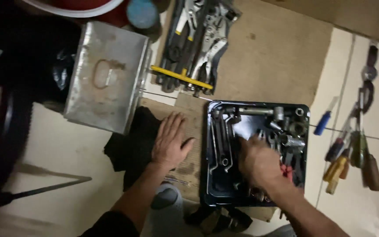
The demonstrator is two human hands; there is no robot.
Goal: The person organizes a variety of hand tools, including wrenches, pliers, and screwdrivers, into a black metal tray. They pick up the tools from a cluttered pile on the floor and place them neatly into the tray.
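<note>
Left hand (170, 140): flat and released, palm down on the brown board (194, 131), just beside the black cloth (130, 149).
Right hand (257, 162): blurred, down among the tools; whether its grip holds anything I cannot tell.
Dark rectangular plastic tool tray (212, 193): on the floor, holding steel spanners (220, 140) and sockets (286, 125).
Progress: tray fairly full; screwdrivers (347, 158), locking pliers (200, 44) lie loose outside.
Nearby: grey metal box (106, 74), shut.

Two bare forearms, left hand (170, 141) and right hand (259, 163) ungloved, no rings visible, dark sleeve edge at left elbow
</note>
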